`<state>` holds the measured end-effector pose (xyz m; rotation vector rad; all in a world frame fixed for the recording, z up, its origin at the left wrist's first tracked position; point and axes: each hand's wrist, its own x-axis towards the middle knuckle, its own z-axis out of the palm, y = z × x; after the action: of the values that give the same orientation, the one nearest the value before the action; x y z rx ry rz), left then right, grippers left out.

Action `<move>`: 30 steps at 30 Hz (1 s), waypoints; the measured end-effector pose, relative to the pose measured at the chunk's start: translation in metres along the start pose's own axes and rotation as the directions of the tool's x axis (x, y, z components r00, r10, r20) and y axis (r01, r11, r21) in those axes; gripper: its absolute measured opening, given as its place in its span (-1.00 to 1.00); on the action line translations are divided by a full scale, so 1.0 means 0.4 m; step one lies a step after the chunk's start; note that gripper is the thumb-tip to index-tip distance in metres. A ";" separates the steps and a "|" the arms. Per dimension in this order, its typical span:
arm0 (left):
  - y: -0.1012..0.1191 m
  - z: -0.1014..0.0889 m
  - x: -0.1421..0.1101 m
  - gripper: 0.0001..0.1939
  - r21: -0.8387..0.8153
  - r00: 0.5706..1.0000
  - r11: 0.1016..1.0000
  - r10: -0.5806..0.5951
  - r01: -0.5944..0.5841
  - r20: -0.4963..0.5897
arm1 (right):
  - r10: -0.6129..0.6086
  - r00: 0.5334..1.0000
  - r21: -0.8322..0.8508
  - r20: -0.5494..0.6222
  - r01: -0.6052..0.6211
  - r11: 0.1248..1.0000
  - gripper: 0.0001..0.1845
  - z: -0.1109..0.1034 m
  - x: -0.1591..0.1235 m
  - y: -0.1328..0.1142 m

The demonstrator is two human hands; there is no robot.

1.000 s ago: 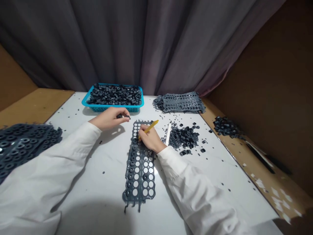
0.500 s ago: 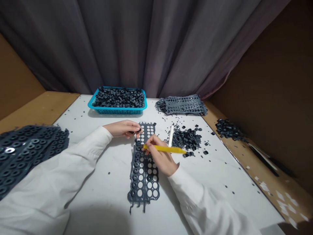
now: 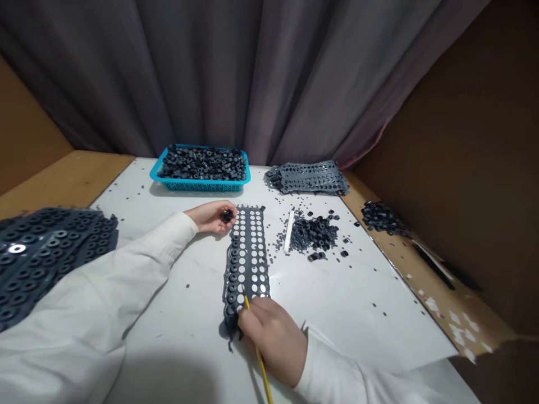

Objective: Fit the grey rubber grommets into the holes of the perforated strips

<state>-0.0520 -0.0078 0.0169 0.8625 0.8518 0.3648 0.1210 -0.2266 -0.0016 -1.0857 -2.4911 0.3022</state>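
The right hand (image 3: 275, 339) has moved from the middle of the perforated sheet (image 3: 248, 255) to its near end, and the yellow tool (image 3: 264, 375) it grips now points back toward the wearer. Its fingers are pinched around the tool; whether they press the sheet cannot be told. The left hand (image 3: 213, 216) is beside the sheet's far end, fingers curled around some dark pieces (image 3: 227, 216). The sheet lies flat on the counter (image 3: 181, 320), between the hands, with dark rings (image 3: 232, 279) along its left edge. A white tool (image 3: 288, 233) lies to its right.
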 end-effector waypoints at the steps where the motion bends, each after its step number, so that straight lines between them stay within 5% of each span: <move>1: -0.003 0.005 0.001 -0.80 0.099 0.999 0.995 0.022 -0.019 -0.032 | -0.009 1.000 0.027 0.004 0.009 1.000 -0.85 -0.006 0.003 -0.001; 4: -0.015 0.017 0.003 -0.74 0.426 0.996 0.901 0.092 -0.078 -0.013 | 0.049 0.999 0.198 0.024 -0.053 0.979 -0.90 -0.048 0.013 0.001; 7: -0.021 0.017 0.005 -0.72 0.642 0.984 0.749 0.174 -0.162 0.046 | 0.264 0.964 0.461 0.016 -0.242 0.854 -0.93 -0.103 0.041 0.025; 10: -0.019 0.010 0.003 -0.72 0.817 0.945 0.512 0.304 -0.267 0.118 | 0.536 0.844 0.713 0.003 -0.378 0.590 -0.76 -0.117 0.103 0.086; 13: -0.012 0.006 -0.005 -0.67 0.892 0.925 0.315 0.302 -0.324 0.229 | 0.700 0.711 0.799 -0.059 -0.387 0.461 -0.81 -0.066 0.174 0.158; 15: -0.008 0.008 -0.010 -0.68 0.921 0.928 0.228 0.277 -0.315 0.249 | 0.732 0.675 0.805 -0.094 -0.381 0.455 -0.83 -0.019 0.207 0.192; 19: -0.007 0.016 -0.014 -0.74 0.930 0.926 0.144 0.229 -0.337 0.300 | 0.718 0.681 0.760 -0.144 -0.389 0.521 -0.83 0.037 0.225 0.214; 30: 0.000 0.035 -0.027 -0.76 0.940 0.921 0.080 0.243 -0.331 0.304 | 0.700 0.695 0.738 -0.163 -0.385 0.554 -0.84 0.030 0.223 0.204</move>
<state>-0.0478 -0.0216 0.0274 2.3845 0.7834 0.0285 0.1139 -0.1064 -0.0162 -1.3920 -1.3524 0.9293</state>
